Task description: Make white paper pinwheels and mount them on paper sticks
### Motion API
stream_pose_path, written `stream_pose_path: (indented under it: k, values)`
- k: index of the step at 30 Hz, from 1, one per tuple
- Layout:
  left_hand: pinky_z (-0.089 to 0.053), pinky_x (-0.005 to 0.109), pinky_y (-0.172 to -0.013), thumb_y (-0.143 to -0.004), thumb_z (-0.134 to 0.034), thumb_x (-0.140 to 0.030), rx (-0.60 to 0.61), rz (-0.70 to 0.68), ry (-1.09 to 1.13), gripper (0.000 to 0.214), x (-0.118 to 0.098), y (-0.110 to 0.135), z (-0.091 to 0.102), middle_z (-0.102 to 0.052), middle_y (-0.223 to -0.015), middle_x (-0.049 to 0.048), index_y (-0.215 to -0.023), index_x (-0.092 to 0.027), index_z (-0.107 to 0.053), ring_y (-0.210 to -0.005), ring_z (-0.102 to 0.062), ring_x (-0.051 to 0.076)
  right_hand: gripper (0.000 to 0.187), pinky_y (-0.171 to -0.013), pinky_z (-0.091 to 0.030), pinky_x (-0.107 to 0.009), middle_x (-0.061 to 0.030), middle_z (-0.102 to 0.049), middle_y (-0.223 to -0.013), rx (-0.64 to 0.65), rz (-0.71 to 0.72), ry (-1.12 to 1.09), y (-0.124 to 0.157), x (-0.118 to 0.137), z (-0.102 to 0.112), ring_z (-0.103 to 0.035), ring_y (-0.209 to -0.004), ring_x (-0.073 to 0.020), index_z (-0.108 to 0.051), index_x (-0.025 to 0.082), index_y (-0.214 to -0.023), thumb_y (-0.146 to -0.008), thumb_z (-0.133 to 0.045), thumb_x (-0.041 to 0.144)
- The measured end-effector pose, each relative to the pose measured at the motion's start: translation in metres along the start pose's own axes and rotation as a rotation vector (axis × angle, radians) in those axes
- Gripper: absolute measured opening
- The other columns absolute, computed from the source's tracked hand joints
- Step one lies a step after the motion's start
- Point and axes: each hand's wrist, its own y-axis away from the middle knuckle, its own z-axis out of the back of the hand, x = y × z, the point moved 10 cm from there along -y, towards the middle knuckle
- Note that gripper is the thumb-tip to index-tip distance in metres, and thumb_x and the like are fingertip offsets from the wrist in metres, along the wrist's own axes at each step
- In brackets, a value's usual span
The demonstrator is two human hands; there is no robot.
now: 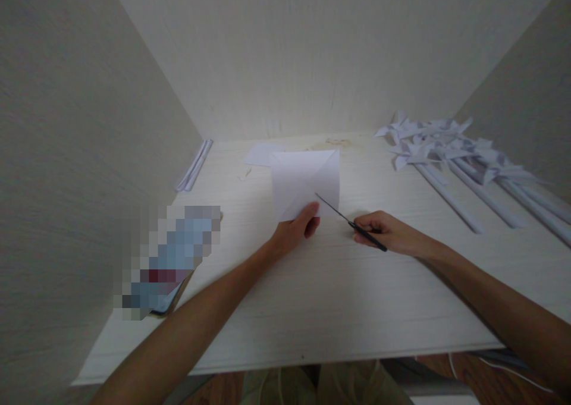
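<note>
A white square sheet of paper [306, 179] with diagonal creases is held up at its lower edge by my left hand [297, 229], thumb on top, fingers closed on it. My right hand [388, 231] is closed on a pair of black scissors [352, 222]. Their thin blades point up and left and reach the sheet's lower right part, close to my left thumb. Both hands hover just above the white desk [312, 298].
Several white paper pinwheels on rolled paper sticks [450, 155] lie at the back right. A smaller paper piece [260, 153] lies behind the sheet. Rolled paper strips [194, 166] rest by the left wall. A blurred flat object [169, 256] sits at the left. Walls enclose three sides.
</note>
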Motion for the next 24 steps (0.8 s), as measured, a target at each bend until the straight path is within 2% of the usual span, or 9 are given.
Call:
stream_pose_path:
  k: [6, 17, 24]
  values:
    - [-0.032, 0.018, -0.043, -0.08, -0.034, -0.035, 0.023, 0.045, 0.021, 0.046, 0.005, 0.0, -0.002, -0.037, -0.032, -0.005, -0.038, -0.017, -0.04, -0.034, -0.034, 0.005, 0.038, -0.04, -0.017, -0.02, 0.0076, -0.022, -0.05, -0.004, -0.001, -0.008, -0.001, 0.001, 0.0, -0.022, -0.043, -0.0045, -0.032, 0.018, -0.053, -0.07, -0.055, 0.044]
    - [-0.033, 0.019, -0.043, -0.079, -0.033, -0.044, 0.019, 0.018, 0.063, 0.044, 0.01, -0.001, -0.002, -0.04, -0.037, -0.0045, -0.047, -0.017, -0.048, -0.036, -0.037, 0.006, 0.037, -0.041, -0.018, -0.02, 0.0075, -0.023, -0.05, -0.01, -0.008, 0.012, -0.001, 0.0, 0.0, -0.023, -0.044, -0.0048, -0.032, 0.018, -0.054, -0.07, -0.056, 0.042]
    - [-0.032, 0.019, -0.042, -0.08, -0.034, -0.04, -0.002, 0.065, 0.017, 0.046, 0.009, 0.0, -0.001, -0.037, -0.034, -0.0049, -0.042, -0.016, -0.044, -0.034, -0.034, 0.005, 0.039, -0.041, -0.018, -0.02, 0.0075, -0.022, -0.051, -0.028, -0.001, 0.037, 0.0, 0.001, 0.002, -0.023, -0.045, -0.0048, -0.029, 0.019, -0.053, -0.069, -0.056, 0.042]
